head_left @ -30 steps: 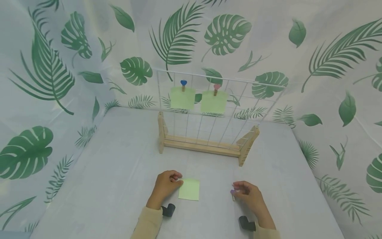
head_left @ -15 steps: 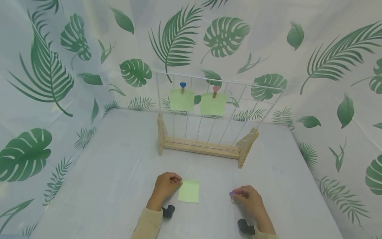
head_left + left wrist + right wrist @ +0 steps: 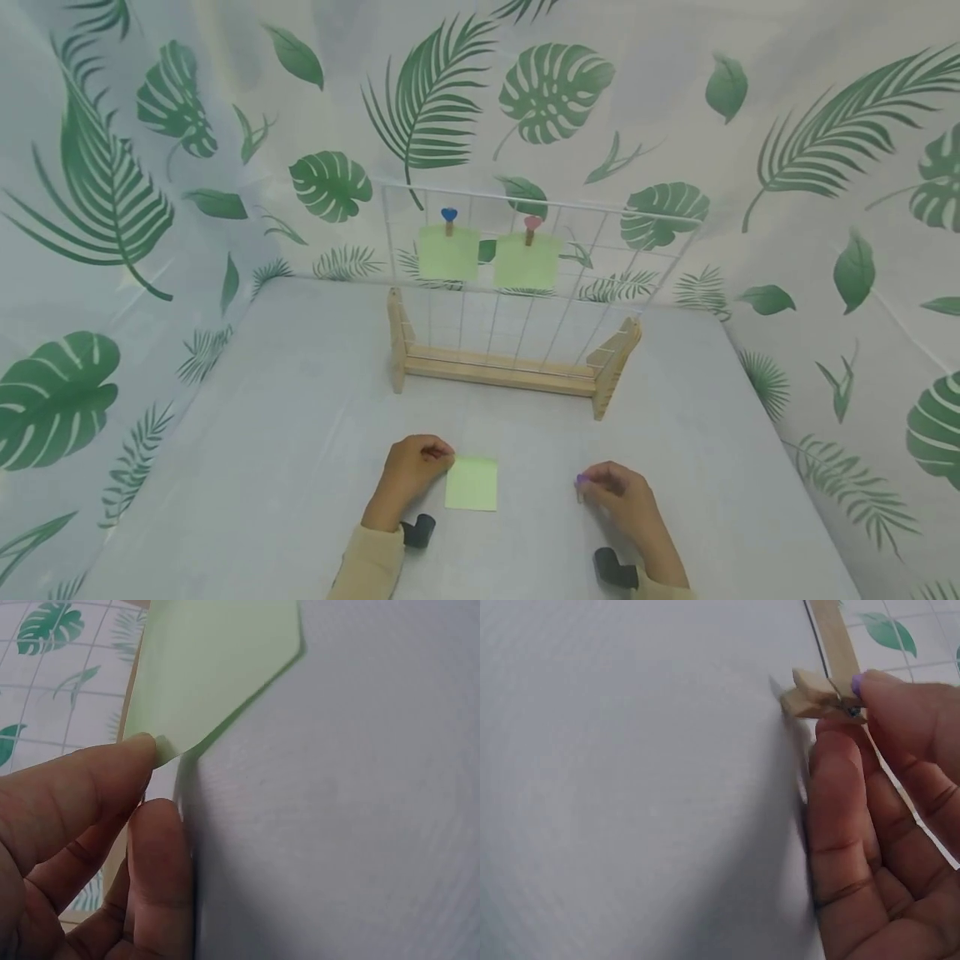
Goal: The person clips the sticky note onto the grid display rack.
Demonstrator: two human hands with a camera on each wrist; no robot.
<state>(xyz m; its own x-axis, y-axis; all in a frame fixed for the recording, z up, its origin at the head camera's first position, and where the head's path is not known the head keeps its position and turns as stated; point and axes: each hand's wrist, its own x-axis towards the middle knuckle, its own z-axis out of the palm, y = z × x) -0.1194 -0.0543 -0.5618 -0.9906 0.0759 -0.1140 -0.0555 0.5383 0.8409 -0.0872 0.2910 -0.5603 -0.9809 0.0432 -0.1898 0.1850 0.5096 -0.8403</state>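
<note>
My left hand (image 3: 412, 468) pinches the left upper corner of a light green paper note (image 3: 471, 483) between thumb and fingers. In the left wrist view that note (image 3: 217, 667) lifts slightly off the surface near the thumb. My right hand (image 3: 622, 493) holds a small wooden clothespin (image 3: 817, 697) by its purple-topped end, just above the white surface. Its jaws are parted a little in the right wrist view. Behind both hands, two more green notes, a left one (image 3: 448, 257) and a right one (image 3: 527, 263), hang on a white wire grid (image 3: 615, 267).
A blue heart clothespin (image 3: 449, 215) and a pink heart clothespin (image 3: 532, 223) grip the hung notes. The grid stands in a wooden base (image 3: 498, 375) beyond the hands. Leaf-printed sheeting (image 3: 315, 108) encloses the white tabletop (image 3: 300, 400).
My right fingers, earlier spread around the clothespin, have come together on it. The left thumb and fingers have closed on the note's corner. The head view has shifted slightly.
</note>
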